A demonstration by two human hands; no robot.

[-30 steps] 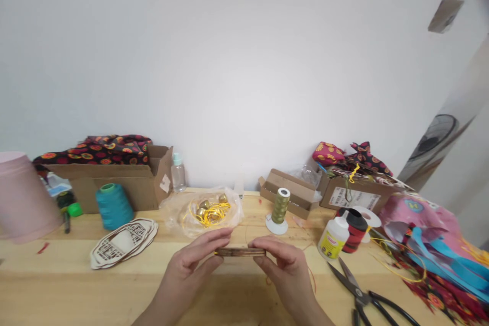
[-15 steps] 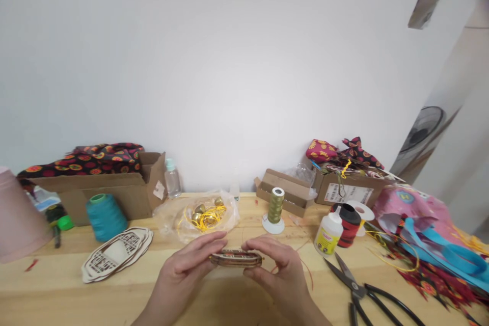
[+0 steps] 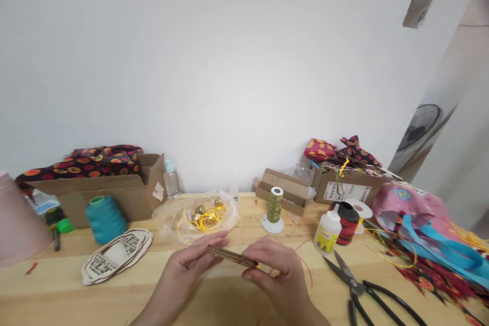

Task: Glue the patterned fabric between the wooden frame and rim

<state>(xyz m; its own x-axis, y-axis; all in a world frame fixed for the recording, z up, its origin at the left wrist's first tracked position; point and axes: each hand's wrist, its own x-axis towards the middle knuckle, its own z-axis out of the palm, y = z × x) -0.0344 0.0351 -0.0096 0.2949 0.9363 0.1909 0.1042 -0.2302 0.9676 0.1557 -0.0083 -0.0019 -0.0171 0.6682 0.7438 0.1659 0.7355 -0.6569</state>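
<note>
Narrow laser-cut wooden strip [image 3: 231, 256] had tipped from level to a slant, held just above the pale pine tabletop [image 3: 114, 308]. Left hand [image 3: 193, 260] pinched its upper end; right hand [image 3: 277, 271], curled nearly closed, gripped its lower end. Stacked laser-cut wooden ovals [image 3: 116, 255] lay nearby, untouched.

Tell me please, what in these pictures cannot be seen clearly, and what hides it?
All in the head view:
Right end of the thin layered wooden strip: hidden by the right hand.
Small gold metal pieces: blurred by the clear plastic bag around them.
Black-handled steel scissors: handles cut off by the bottom edge.
Pale pink tub: cut off by the left edge.
White plastic bottle: label too small to read.
</note>
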